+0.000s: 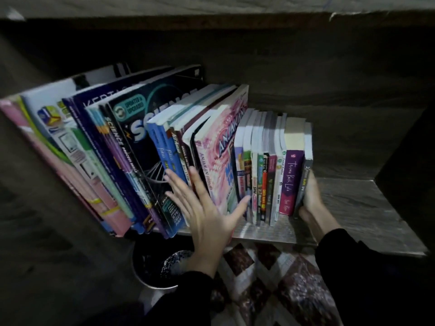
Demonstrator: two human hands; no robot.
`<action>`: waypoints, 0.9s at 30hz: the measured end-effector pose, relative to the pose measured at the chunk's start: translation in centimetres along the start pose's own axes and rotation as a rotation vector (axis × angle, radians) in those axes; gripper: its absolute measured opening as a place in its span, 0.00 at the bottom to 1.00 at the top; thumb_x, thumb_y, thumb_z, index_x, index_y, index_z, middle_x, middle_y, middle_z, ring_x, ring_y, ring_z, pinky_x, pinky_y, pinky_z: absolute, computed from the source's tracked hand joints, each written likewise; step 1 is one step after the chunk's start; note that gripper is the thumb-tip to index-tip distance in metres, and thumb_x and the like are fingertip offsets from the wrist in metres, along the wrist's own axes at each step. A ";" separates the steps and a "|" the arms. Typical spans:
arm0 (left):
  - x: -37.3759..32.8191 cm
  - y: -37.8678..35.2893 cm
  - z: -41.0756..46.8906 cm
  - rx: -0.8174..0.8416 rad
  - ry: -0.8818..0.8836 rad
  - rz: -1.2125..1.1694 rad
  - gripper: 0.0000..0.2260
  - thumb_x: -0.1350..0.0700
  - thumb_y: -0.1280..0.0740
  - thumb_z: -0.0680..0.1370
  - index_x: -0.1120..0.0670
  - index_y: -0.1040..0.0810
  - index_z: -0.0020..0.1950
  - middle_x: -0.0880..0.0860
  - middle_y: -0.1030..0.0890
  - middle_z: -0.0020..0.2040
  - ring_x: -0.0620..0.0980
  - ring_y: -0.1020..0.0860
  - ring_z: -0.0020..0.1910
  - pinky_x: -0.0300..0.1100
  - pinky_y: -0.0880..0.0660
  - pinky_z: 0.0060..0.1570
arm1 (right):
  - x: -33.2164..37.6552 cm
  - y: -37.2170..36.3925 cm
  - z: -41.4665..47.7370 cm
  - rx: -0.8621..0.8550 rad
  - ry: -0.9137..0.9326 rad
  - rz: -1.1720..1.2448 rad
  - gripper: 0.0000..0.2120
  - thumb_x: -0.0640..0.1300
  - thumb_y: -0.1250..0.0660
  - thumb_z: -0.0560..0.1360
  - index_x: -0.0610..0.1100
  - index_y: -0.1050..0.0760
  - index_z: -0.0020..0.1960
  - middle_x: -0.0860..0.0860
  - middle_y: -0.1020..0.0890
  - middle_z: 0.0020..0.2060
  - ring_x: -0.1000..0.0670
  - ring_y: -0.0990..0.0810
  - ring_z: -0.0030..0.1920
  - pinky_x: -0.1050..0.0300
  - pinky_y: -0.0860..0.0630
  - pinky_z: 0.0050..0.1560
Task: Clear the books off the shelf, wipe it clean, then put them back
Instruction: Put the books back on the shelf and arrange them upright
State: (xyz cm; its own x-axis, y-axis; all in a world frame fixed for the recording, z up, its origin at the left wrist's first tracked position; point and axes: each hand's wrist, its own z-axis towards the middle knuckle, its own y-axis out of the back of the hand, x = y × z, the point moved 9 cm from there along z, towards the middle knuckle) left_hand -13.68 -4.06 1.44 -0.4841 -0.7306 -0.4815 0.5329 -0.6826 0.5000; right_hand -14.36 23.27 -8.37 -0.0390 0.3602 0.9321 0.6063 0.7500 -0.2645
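Left hand (204, 210), grip spread, presses tall books (131, 137); right hand (310, 201) clasps small books (270, 180).

Right hand (312, 198) is just right of the purple book (292, 182), but its fingers go behind the grey book (303, 182) next to it, so the grip's hidden. Left of the purple book, the left hand (207, 208) is smeared with blur and covers the lower spines there. Thin spines (266, 184) just left of it: print too small to read. Below-left, a dark round pot (146, 281), contents unclear.
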 end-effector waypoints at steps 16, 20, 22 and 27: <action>0.1 -0.4 0.6 -0.235 0.081 -0.009 0.45 0.30 0.43 0.74 0.50 0.66 0.76 0.54 0.65 0.77 0.55 0.61 0.76 0.60 0.53 0.74 | 1.5 -1.0 -0.8 -0.274 0.128 -0.334 0.23 0.58 0.47 0.81 0.45 0.33 0.69 0.45 0.26 0.64 0.43 0.26 0.62 0.43 0.32 0.66; 0.3 -0.5 0.4 -0.101 0.100 -0.005 0.38 0.33 0.50 0.78 0.50 0.68 0.76 0.55 0.71 0.75 0.56 0.64 0.76 0.59 0.58 0.74 | 2.8 0.1 -8.0 -0.557 0.295 -0.241 0.17 0.54 0.42 0.81 0.47 0.31 0.65 0.46 0.25 0.61 0.44 0.29 0.64 0.45 0.33 0.65; 0.2 0.3 -0.3 -0.021 0.010 -0.021 0.35 0.36 0.51 0.80 0.51 0.66 0.77 0.56 0.68 0.76 0.58 0.62 0.76 0.62 0.56 0.73 | 2.7 -1.4 -13.3 -0.589 0.494 -0.204 0.10 0.50 0.41 0.79 0.48 0.29 0.57 0.48 0.25 0.53 0.43 0.27 0.58 0.45 0.31 0.60; 4.7 7.1 -1.0 -0.151 -0.035 -0.026 0.31 0.43 0.46 0.82 0.51 0.58 0.78 0.59 0.56 0.77 0.64 0.52 0.75 0.61 0.50 0.73 | 0.8 -12.3 -21.2 -0.223 0.965 -0.580 0.16 0.51 0.39 0.72 0.47 0.32 0.58 0.49 0.30 0.52 0.48 0.31 0.56 0.59 0.34 0.59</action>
State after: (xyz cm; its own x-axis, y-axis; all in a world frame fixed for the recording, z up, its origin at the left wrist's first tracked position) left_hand -11.52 -12.35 2.03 -0.5218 -0.7142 -0.4665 0.6165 -0.6937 0.3724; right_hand -5.05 2.61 0.91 0.2083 -0.6548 0.7265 0.8268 0.5147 0.2269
